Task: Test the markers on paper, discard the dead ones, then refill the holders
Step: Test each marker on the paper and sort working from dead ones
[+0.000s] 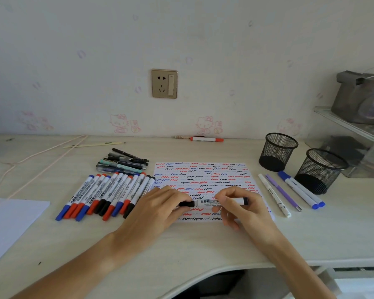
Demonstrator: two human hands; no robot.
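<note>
Both hands are gripping one white-barrelled marker (212,202) over the squiggle-covered paper (203,175): left hand (160,203) pinching its black cap, right hand (240,203) wrapping the barrel. Two black wire-mesh holders (277,151) are standing on the pale woodgrain surface (203,244).

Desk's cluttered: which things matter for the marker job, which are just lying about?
In play: black marker in left hand and right hand, test paper, marker row, mesh holders.
Lying about: cord, wall socket.

A white whiteboard marker with a black cap (207,202) is held level over the scribble-covered white paper sheet (203,175), gripped by the left hand (160,203) and right hand (242,206).
</note>
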